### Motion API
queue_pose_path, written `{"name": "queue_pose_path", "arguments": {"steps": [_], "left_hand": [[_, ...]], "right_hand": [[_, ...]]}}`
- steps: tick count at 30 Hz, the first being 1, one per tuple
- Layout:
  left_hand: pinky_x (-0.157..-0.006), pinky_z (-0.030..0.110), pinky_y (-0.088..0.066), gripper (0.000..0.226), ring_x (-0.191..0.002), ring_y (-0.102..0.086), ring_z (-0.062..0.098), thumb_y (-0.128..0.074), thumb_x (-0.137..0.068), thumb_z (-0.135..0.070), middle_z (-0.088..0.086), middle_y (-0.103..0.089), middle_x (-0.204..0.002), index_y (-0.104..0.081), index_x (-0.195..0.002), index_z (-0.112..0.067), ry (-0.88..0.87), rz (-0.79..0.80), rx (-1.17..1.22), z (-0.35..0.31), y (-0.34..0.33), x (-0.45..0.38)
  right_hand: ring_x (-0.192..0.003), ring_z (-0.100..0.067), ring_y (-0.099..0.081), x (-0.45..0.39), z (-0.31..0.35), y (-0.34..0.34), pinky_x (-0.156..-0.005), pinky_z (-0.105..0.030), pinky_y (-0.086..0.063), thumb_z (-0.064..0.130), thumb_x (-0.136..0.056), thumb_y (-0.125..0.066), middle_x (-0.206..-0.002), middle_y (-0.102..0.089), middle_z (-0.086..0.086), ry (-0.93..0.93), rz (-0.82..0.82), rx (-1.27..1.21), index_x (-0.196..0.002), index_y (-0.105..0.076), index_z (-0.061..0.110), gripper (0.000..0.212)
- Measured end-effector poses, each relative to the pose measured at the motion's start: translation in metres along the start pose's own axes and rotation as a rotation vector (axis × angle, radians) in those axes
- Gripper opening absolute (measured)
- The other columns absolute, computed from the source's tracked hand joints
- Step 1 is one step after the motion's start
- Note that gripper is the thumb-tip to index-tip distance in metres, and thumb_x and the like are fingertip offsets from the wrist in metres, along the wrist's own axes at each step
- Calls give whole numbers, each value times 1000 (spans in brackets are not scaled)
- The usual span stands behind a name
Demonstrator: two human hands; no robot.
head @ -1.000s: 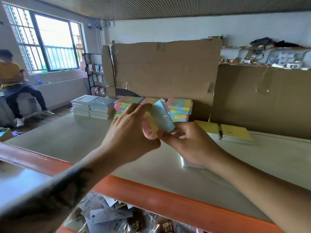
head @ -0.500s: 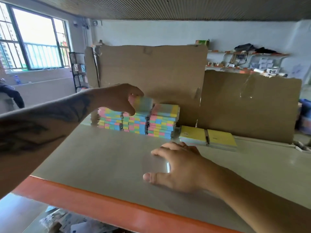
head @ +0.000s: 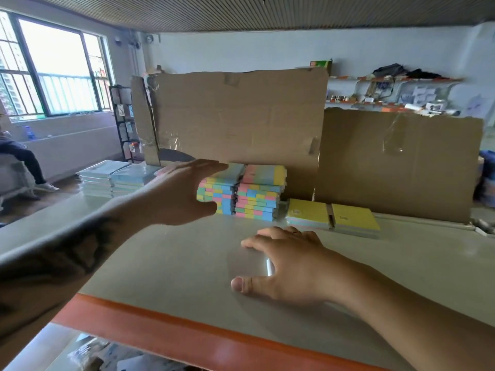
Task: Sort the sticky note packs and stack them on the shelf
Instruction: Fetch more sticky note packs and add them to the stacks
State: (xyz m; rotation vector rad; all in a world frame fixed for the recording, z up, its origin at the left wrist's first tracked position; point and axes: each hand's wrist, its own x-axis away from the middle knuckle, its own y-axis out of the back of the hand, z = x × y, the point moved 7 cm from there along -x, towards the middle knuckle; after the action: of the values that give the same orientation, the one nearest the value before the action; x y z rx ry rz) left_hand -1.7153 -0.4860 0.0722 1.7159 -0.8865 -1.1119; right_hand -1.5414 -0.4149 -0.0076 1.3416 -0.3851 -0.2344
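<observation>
A: Status, left to right?

B: Far left: a seated person (head: 18,159) by the window (head: 57,68), only partly in frame. On the shelf (head: 187,263), back left, two stacks of pale blue packs (head: 112,180) side by side.

A: Left hand?

B: The left hand (head: 182,194) reaches out over the shelf, fingers straight and close together, tips at the top of the multicoloured pack stacks (head: 251,194). It hides the left-hand part of them, so I cannot tell if it touches the top pack or just hovers beside it. Nothing gripped that I can see.

A: Stacks?

B: Pink/yellow/blue/green packs, two columns visible, touching each other, tight against the tall cardboard sheet (head: 241,119) standing at the back. A third column may sit behind the hand; cannot tell.

A: Right of that?

B: Two yellow-topped packs (head: 332,214) lying flat, side by side, just beside the coloured stacks and in front of a lower cardboard sheet (head: 399,162).

A: Right hand?

B: The right hand (head: 284,266) is palm down on the shelf near the orange front edge (head: 201,336). Fingers are spread, thumb out to the left, resting on a clear plastic piece (head: 246,261) lying flat. Pressing, not curled round it.

A: Background?

B: Wall shelves (head: 388,89) with blurred clutter, upper right.
</observation>
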Motion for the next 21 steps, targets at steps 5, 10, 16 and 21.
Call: {"name": "queue_pose_path", "arguments": {"steps": [5, 10, 16, 21], "left_hand": [[-120, 35, -24, 89, -151, -24, 15, -70, -87, -38, -14, -19, -168, -18, -161, -40, -20, 45, -110, 7, -22, 4], [-116, 34, -30, 90, -149, -29, 17, -72, -88, -33, -11, -20, -167, -18, -160, -39, 3, 75, -64, 10, -23, -4], [-122, 39, -20, 92, -153, -18, 16, -73, -88, -33, -11, -15, -169, -16, -161, -39, 6, 74, -79, 4, -19, 0], [-122, 36, -21, 75, -150, -26, 11, -72, -87, -35, -16, -31, -163, -36, -153, -42, -54, -92, 14, -18, -10, 32]], "right_hand": [[-154, -15, -15, 0, 1, -1, -124, -43, -12, 89, -83, -41, -164, -24, 14, -3, 1, 0, -155, -28, 43, 86], [-153, -14, -17, 0, 2, 0, -121, -43, -14, 88, -83, -42, -164, -25, 15, -8, -11, 0, -155, -28, 43, 86], [-152, -13, -21, 7, -1, 10, -123, -41, -16, 90, -79, -47, -164, -23, 19, 17, 7, 41, -156, -22, 49, 91], [-132, -4, -47, 26, -30, 32, -113, -32, -40, 76, -62, -81, -148, -40, 28, -33, 111, -7, -149, -29, 58, 102]]}}
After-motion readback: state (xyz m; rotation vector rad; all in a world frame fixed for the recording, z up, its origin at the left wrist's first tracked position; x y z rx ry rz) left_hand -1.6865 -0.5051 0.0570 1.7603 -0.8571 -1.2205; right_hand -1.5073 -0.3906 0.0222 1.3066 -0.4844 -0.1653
